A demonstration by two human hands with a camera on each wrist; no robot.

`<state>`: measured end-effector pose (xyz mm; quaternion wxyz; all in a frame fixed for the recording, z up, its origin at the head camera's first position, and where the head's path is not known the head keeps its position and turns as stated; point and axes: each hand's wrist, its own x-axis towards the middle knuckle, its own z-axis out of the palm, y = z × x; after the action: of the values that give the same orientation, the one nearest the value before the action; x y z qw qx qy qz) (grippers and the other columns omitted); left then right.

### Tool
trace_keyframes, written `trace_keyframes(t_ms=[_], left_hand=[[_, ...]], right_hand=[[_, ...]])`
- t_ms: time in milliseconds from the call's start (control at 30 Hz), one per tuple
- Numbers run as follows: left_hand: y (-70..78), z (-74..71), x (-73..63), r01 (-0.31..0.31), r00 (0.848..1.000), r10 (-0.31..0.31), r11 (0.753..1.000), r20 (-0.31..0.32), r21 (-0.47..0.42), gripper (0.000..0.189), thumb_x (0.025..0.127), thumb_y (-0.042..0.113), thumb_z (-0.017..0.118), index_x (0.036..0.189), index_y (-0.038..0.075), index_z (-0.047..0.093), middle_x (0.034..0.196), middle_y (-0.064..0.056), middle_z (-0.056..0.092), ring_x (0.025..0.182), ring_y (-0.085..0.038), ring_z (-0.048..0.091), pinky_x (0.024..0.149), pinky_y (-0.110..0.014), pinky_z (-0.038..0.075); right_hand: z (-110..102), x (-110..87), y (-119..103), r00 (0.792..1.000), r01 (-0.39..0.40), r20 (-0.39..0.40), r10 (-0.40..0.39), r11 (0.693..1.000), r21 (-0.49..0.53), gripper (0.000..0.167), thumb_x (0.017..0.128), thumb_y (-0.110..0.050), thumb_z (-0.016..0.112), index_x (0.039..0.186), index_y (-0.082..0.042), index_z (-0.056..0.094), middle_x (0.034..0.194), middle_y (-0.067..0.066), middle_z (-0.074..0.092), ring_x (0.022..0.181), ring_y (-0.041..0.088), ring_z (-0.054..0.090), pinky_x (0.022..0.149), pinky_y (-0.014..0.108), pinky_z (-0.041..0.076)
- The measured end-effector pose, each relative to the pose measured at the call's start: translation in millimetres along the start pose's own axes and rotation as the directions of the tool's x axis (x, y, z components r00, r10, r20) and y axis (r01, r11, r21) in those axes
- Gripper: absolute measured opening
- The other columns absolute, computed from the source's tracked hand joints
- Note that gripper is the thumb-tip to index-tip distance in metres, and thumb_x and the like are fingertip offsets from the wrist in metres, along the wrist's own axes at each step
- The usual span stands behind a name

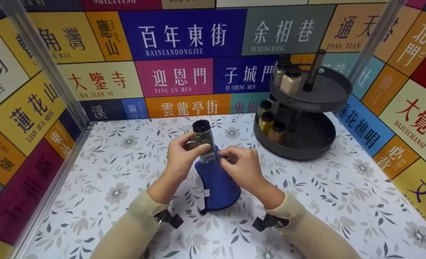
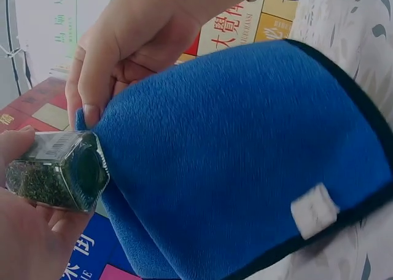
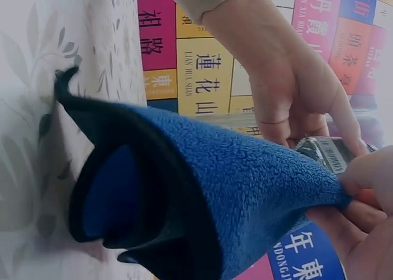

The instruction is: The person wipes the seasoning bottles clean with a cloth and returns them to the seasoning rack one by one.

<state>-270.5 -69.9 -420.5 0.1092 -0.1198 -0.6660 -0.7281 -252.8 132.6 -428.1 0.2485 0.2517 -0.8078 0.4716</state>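
My left hand [image 1: 182, 149] grips a glass spice jar [image 1: 205, 142] with a black cap and dried green herbs inside. The jar stands upright in the head view, a barcode label low on its side. Between the thumb and fingers of my right hand [image 1: 242, 163] is pinched the top of a blue cloth [image 1: 220, 187]. From there the cloth [image 2: 245, 145] hangs in folds, with a dark edging and a small white tag [image 2: 314, 211]. In the left wrist view the jar's base lies right beside the pinched cloth.
At the back right stands a dark two-tier round rack [image 1: 302, 151]. Its upper tier carries jars, among them one with pale contents [image 1: 290, 81]; several more, including a yellow one [image 1: 266, 123], sit below. Patterned walls close in the flower-printed table [image 1: 101, 158].
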Motion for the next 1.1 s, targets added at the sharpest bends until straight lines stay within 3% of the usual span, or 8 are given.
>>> trace_keyframes(t_ms=[133, 267, 433, 600, 733, 867, 1000, 1100], left_hand=[[-10.5, -5.4, 7.5, 0.008, 1.000, -0.009, 1.000, 0.022, 0.024, 0.040, 0.083, 0.006, 0.087, 0.122, 0.003, 0.077, 0.108, -0.011, 0.079, 0.096, -0.018, 0.078, 0.083, -0.029, 0.064], [-37.1, -11.5, 16.5, 0.052, 0.998, -0.054, 0.990, 0.013, 0.132, 0.041, 0.081, 0.007, 0.089, 0.121, 0.004, 0.078, 0.110, -0.014, 0.079, 0.098, -0.022, 0.079, 0.084, -0.029, 0.063], [-76.0, -14.7, 23.5, 0.186, 0.981, -0.194, 0.923, -0.010, 0.337, 0.035, 0.077, 0.006, 0.089, 0.110, 0.003, 0.076, 0.107, -0.014, 0.076, 0.100, -0.026, 0.077, 0.090, -0.034, 0.062], [-99.0, -16.2, 26.7, 0.278, 0.957, -0.288, 0.873, -0.036, 0.400, 0.035, 0.072, 0.000, 0.088, 0.103, 0.002, 0.070, 0.104, -0.012, 0.073, 0.102, -0.026, 0.071, 0.100, -0.039, 0.055], [-107.0, -20.0, 29.8, 0.308, 0.948, -0.317, 0.871, -0.042, 0.382, 0.042, 0.068, -0.004, 0.088, 0.106, 0.001, 0.069, 0.104, -0.013, 0.073, 0.102, -0.028, 0.068, 0.105, -0.042, 0.052], [-108.9, -27.0, 32.9, 0.276, 0.947, -0.317, 0.879, 0.045, 0.389, 0.063, 0.063, -0.012, 0.079, 0.124, 0.001, 0.068, 0.118, -0.015, 0.072, 0.111, -0.027, 0.065, 0.109, -0.039, 0.048], [-112.1, -32.4, 36.4, 0.185, 0.948, -0.253, 0.932, 0.193, 0.312, 0.083, 0.064, -0.022, 0.061, 0.144, -0.001, 0.058, 0.135, -0.020, 0.068, 0.120, -0.024, 0.061, 0.106, -0.030, 0.047], [-113.9, -32.9, 38.1, 0.172, 0.942, -0.229, 0.957, 0.246, 0.232, 0.082, 0.066, -0.025, 0.052, 0.145, -0.005, 0.058, 0.134, -0.023, 0.068, 0.114, -0.021, 0.063, 0.100, -0.025, 0.049]], right_hand=[[-13.7, 11.3, 3.2, 0.996, -0.085, 0.024, 0.084, 0.996, 0.007, 0.017, 0.083, 0.004, 0.078, 0.094, -0.008, 0.085, 0.088, 0.004, 0.083, 0.072, 0.012, 0.074, 0.066, 0.021, 0.058], [-32.6, 22.3, 7.3, 0.990, -0.141, -0.016, 0.141, 0.990, 0.006, 0.016, 0.085, 0.002, 0.079, 0.096, -0.007, 0.085, 0.090, 0.007, 0.083, 0.076, 0.011, 0.075, 0.069, 0.018, 0.057], [-53.2, 29.2, 8.5, 0.980, -0.167, -0.101, 0.171, 0.985, 0.042, 0.016, 0.085, 0.004, 0.079, 0.097, -0.005, 0.085, 0.093, 0.012, 0.082, 0.080, 0.002, 0.074, 0.072, 0.016, 0.059], [-72.2, 33.5, 1.3, 0.969, -0.135, -0.196, 0.151, 0.986, 0.092, 0.016, 0.084, 0.007, 0.080, 0.095, -0.003, 0.084, 0.090, 0.015, 0.081, 0.076, -0.001, 0.074, 0.071, 0.016, 0.060], [-80.2, 34.6, -3.1, 0.963, -0.114, -0.234, 0.135, 0.989, 0.099, 0.015, 0.084, 0.007, 0.081, 0.094, -0.004, 0.085, 0.089, 0.016, 0.081, 0.076, 0.000, 0.075, 0.070, 0.016, 0.060], [-81.0, 34.4, -3.1, 0.964, -0.124, -0.226, 0.142, 0.988, 0.095, 0.015, 0.085, 0.006, 0.081, 0.095, -0.005, 0.085, 0.090, 0.015, 0.081, 0.077, 0.001, 0.075, 0.072, 0.016, 0.060], [-79.8, 33.4, -2.6, 0.965, -0.129, -0.218, 0.146, 0.988, 0.089, 0.016, 0.085, 0.006, 0.081, 0.095, -0.006, 0.085, 0.090, 0.014, 0.081, 0.077, 0.002, 0.075, 0.071, 0.016, 0.060], [-79.1, 32.7, -3.1, 0.967, -0.125, -0.212, 0.142, 0.988, 0.094, 0.015, 0.086, 0.005, 0.081, 0.095, -0.006, 0.085, 0.090, 0.014, 0.081, 0.077, 0.003, 0.075, 0.072, 0.016, 0.060]])
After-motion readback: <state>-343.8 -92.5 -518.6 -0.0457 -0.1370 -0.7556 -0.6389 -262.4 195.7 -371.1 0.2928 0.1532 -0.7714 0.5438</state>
